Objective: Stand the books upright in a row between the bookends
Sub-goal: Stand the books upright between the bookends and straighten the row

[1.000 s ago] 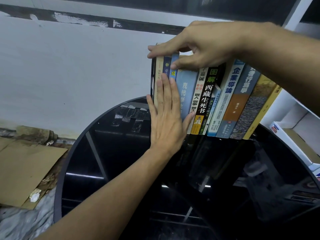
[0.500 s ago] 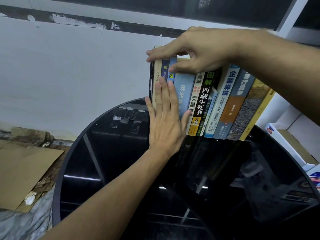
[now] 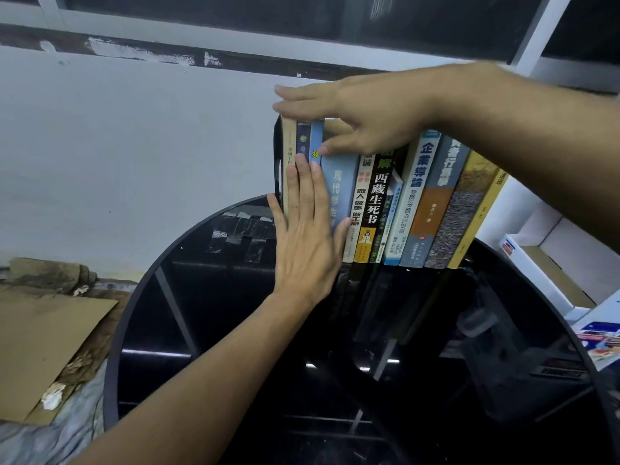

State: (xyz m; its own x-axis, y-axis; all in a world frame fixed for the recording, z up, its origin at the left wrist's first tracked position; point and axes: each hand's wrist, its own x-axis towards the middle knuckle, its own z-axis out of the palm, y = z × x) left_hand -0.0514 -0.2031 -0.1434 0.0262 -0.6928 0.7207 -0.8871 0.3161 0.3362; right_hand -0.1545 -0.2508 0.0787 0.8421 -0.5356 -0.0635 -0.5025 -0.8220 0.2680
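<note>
A row of several books [image 3: 416,203] stands spine-out on a round black glass table [image 3: 174,313]. A black bookend [image 3: 277,156] closes the left end; the right-hand books lean left. My left hand [image 3: 307,236] lies flat with straight fingers against the spines of the leftmost books. My right hand [image 3: 355,119] rests on top of those same books, fingers stretched out flat over their upper edges and thumb touching a blue spine. The right end of the row and any right bookend are hidden behind my right forearm.
A white wall [image 3: 134,146] runs right behind the books. Brown cardboard [image 3: 43,347] lies on the floor at the left. White boxes [image 3: 550,263] and printed papers [image 3: 600,337] sit to the right of the table.
My right hand's fingers have straightened from a pinch on the book tops to lying flat over them. The left hand stays pressed on the spines.
</note>
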